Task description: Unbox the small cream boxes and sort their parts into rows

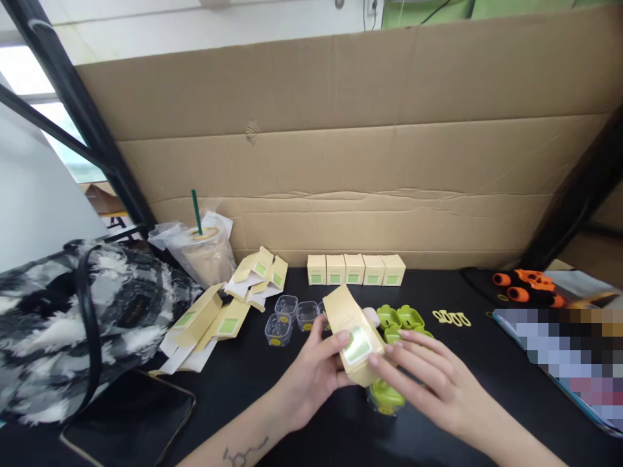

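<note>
A small pale-yellow carton (343,311) with a green label is tilted in front of me. My left hand (318,360) grips it from the left, thumb on its front by the label. My right hand (433,373) is on its lower right, index fingertip against the front face; its thumb is hidden. Just below the carton stands a clear cup with a green lid (387,397). Several green clover-shaped lids (411,318) lie behind my right hand, partly covered by it. Clear square cups (278,329) with yellow stickers stand beyond my left hand.
Several closed cartons (374,270) line up before the cardboard wall (341,168). Unfolded cartons (228,318) lie at left, near a bagged drink (207,256), a fluffy bag (136,305) and a tablet-like device (131,418). Yellow rings (452,318) and an orange toy (530,287) lie at right.
</note>
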A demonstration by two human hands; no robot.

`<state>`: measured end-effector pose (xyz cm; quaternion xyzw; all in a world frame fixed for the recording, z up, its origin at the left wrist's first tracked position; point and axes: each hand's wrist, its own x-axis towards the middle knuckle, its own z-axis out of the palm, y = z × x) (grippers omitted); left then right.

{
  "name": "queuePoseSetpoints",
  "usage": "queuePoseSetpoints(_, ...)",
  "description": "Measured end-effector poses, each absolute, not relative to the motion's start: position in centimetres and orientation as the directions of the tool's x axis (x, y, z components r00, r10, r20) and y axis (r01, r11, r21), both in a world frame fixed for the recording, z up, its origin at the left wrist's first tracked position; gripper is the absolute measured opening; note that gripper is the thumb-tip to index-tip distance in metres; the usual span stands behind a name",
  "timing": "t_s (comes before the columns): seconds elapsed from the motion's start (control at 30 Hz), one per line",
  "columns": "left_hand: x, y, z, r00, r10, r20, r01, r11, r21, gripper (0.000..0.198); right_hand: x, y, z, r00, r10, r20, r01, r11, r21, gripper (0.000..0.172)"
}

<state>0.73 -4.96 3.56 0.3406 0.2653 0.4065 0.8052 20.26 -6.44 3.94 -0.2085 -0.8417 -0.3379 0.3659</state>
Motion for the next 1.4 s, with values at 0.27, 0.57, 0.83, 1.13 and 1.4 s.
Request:
queuePoseSetpoints(0.27,0.8,-5.0,3.6,0.530,0.838,-0.126,-0.459,0.408,0.789,0.049,20.0,-6.5,3.5,-0.643,0.005,0.766,0.539,0.713,0.448,0.029)
queuePoseSetpoints(0.57,0.7,-4.0,3.4,0.354,0.924,-0.148,-0.590,0.343,0.731,0.036,19.6,-7.5,3.5,-0.702,0.067,0.709,0.471,0.791,0.391,0.029)
queuePoseSetpoints(0.83,0.8,-4.5,2.9,0.370,0.924,-0.098,-0.385,0.248,0.889,0.056,19.0,-7.6,4.1,-0.694,0.035,0.719,0.503,0.737,0.450,0.032)
queuePoseSetpoints(1.13,-1.7,-4.4,5.6,0.325,0.849,0.416,0.271,-0.505,0.819,0.052,20.2,-6.2,3.9,-0.628,0.142,0.765,0.601,0.712,0.362,0.027)
queuePoseSetpoints(1.4,-3.9,-5.2,8.0,0.590,0.550,0.591,0.438,-0.833,0.338,0.040,20.3,-5.3,3.9,-0.537,0.202,0.819,0.664,0.700,0.262,0.026)
